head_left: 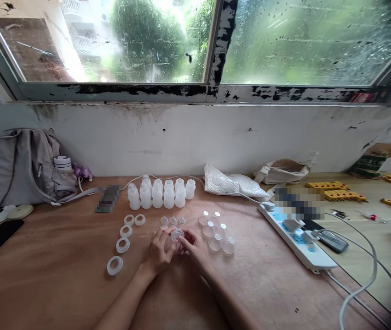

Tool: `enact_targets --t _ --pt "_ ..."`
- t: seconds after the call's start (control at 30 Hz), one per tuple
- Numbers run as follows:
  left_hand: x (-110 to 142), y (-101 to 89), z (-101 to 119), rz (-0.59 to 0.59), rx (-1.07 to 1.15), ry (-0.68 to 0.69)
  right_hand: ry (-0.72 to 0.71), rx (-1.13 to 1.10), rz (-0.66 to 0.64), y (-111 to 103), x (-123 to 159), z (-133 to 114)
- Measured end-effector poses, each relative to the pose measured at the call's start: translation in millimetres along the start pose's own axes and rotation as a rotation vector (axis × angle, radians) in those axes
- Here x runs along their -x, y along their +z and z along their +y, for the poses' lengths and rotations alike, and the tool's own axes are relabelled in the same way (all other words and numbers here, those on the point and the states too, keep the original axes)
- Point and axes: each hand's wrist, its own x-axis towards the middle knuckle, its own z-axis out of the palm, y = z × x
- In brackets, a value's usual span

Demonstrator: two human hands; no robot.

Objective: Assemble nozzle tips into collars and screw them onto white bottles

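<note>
1. Clear round part (177,234): at clock centre, pinched between both hands — left hand (161,247) at 9 o'clock, right hand (194,247) at 4, fingers narrow around it.
2. Good handling probably meant fingertips level, even rim pressure — no skewing.
3. Small clear parts (173,221) sat just beyond, 12; white rings (118,246), 9; clear caps (214,243), 3.
4. Farther: white bottles (157,195), 11.

1. The brown bench (78,256); clock hours run around its middle.
2. Eleven to twelve o'clock: white bottles (157,195), standing packed together.
3. Twelve, nearer: three small clear parts (172,221) in a row.
4. Nine: five translucent rings (120,266).
5. Two to three: clear discs (215,244), grouped.
6. Three: white power strip (305,250).
7. Ten: grey backpack (26,169).
8. One: white package (216,181).
</note>
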Motion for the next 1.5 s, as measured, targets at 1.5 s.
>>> enact_targets --t 1.5 --pt "-1.6 4.6 6.5 0.003 0.305 -0.352 -0.212 0.443 0.114 5.7 8.7 0.5"
